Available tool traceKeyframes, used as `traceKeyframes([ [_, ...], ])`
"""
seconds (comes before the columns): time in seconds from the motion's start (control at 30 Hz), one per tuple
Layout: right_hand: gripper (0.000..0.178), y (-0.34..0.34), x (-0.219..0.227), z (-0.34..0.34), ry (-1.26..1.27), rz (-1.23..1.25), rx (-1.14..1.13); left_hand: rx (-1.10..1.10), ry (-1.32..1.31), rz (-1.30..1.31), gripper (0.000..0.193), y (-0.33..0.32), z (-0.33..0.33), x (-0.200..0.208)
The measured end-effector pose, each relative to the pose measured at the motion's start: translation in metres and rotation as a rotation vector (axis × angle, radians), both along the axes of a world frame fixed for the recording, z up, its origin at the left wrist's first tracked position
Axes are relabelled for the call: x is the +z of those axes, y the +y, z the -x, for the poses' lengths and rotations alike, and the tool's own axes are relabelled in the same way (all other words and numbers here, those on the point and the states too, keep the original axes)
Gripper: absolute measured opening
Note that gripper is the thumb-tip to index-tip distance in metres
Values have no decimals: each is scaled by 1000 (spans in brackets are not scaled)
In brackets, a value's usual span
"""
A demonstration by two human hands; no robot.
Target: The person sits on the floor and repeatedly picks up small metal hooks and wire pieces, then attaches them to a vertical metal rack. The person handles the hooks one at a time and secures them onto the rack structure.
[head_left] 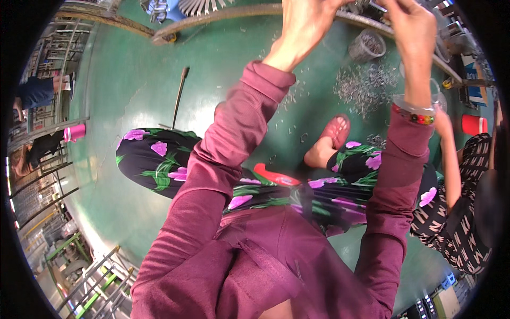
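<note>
My left hand [307, 20] is raised at the top edge, with most of its fingers cut off by the frame. What shows of them is curled inward. Across a small gap my right hand [417, 24] is bent toward it, thumb and fingers pinched together near small metal parts. Whatever either hand holds cannot be made out. Below and between them stands a clear plastic tub [366, 46] of small metal pieces. Many more loose metal pieces [365, 87] lie scattered on the green floor. A red curved tool or handle [276, 174] rests across my lap.
A worn frame rail [228, 18] on casters curves along the far side. A long metal rod [180, 98] leans or lies left of my knee. Close on my right sits a co-worker [451, 212], near a red bucket [474, 125]. Metal racks [48, 196] line the left.
</note>
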State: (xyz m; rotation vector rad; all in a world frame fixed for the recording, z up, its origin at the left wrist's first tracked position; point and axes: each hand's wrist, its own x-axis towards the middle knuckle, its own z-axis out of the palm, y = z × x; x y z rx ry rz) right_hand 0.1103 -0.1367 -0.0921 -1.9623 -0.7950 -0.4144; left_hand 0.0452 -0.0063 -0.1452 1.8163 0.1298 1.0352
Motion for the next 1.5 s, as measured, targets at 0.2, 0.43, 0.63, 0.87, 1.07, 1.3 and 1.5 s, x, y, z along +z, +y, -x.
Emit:
traceKeyframes([
  [0.2, 29, -2, -52, 41, 620, -506, 299, -208, 102, 253, 10, -2, 21, -3],
  [0.43, 23, -27, -109, 45, 619, -161, 247, -368, 404, 133, 21, -1, 35, -34],
  [0.63, 24, -50, -169, 52, 201, 453, -25, -530, 921, -550, 22, 14, 80, -122],
  [0.87, 17, -54, -143, 48, 409, 309, -102, -750, 1373, -534, 28, -39, 221, -290],
  [1.07, 17, -61, -141, 45, 534, 245, -95, -538, 1091, -601, 13, 2, 215, -299],
  [1.3, 18, -64, -146, 43, 578, 194, -53, -627, 936, -913, 15, 41, 221, -326],
  [1.5, 19, -64, -156, 42, 782, -6, 102, -363, 898, -481, 14, 35, 198, -315],
])
